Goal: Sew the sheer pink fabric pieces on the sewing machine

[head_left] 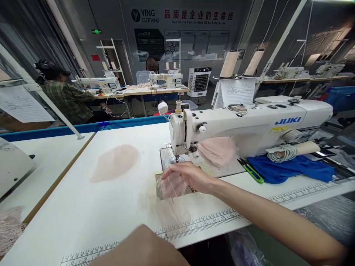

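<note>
My right hand [191, 178] is beside the needle of the white sewing machine [222, 122], palm turned in and fingers curled. Between its thumb and fingers hangs a sheer pale pink fabric piece [176, 210], with fine strands or edges showing across the fingers. The fabric drapes towards the table's front edge. At the bottom, part of my left arm [144, 247] shows, bent and blurred; the left hand itself is out of sight. A leaf-shaped pink fabric piece [118, 162] lies flat on the table to the left. More bunched pink fabric [219, 150] sits under the machine arm.
Green-handled thread snips [253, 173] lie right of the machine, next to a blue cloth [291, 168] and a coiled cord [282, 153]. A ruler strip [194, 227] runs along the front edge. Thread cones [229, 64] stand behind. Another person [66, 94] sits at the far left.
</note>
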`<act>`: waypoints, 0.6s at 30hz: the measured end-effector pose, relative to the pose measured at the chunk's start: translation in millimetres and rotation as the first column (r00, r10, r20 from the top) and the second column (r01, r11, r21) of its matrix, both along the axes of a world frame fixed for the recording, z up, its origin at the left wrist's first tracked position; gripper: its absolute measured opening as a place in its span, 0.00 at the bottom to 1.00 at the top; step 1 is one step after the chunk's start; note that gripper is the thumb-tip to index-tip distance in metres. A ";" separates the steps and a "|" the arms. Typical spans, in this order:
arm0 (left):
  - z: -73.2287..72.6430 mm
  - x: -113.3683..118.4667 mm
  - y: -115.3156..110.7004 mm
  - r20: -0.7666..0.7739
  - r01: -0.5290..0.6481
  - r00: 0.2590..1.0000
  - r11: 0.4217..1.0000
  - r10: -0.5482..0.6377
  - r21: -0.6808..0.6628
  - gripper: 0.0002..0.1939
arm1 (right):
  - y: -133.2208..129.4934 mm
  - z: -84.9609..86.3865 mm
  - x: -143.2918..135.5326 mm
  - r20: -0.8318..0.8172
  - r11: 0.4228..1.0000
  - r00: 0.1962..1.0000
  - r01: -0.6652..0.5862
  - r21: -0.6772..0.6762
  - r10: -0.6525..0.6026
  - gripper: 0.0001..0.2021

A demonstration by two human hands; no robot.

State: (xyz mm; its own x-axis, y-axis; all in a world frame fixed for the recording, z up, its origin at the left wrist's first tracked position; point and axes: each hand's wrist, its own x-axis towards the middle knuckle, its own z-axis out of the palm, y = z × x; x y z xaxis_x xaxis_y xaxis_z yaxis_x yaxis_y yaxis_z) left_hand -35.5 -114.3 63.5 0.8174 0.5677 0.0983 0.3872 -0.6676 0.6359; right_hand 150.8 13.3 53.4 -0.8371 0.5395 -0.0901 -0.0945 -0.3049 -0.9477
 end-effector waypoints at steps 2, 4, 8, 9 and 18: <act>6.8 -26.0 14.8 0.154 -0.354 0.913 0.922 0.377 -0.159 0.10 | -5.0 2.0 -5.4 0.003 1.000 1.000 0.009 0.008 -0.009 0.17; 12.8 -49.2 36.9 0.232 -0.614 0.721 0.757 0.653 -0.223 0.12 | -8.3 5.1 -11.4 0.010 1.000 1.000 -0.012 0.024 0.011 0.13; 9.9 -73.3 73.2 0.151 -0.440 0.782 0.707 0.605 -0.554 0.22 | -8.7 10.7 -23.9 0.027 0.995 0.999 -0.032 0.094 0.029 0.11; 7.3 -76.7 77.2 0.125 -0.345 0.837 0.689 0.534 -0.637 0.22 | -7.8 11.1 -26.1 0.040 0.992 0.999 -0.021 0.125 0.016 0.10; -10.3 -133.2 55.5 0.127 -0.375 0.690 0.501 0.713 -0.780 0.13 | -1.5 1.2 -42.7 0.246 0.919 0.968 -0.046 0.391 -0.056 0.16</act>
State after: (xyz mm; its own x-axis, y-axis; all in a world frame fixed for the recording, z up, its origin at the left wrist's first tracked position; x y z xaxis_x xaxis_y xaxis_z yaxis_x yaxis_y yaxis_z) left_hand -168.7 -58.7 53.1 0.2901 0.9154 -0.2791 0.1231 0.2535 0.9595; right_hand 108.1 11.8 54.6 -0.8126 0.5780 -0.0747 0.1577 0.0947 -0.9829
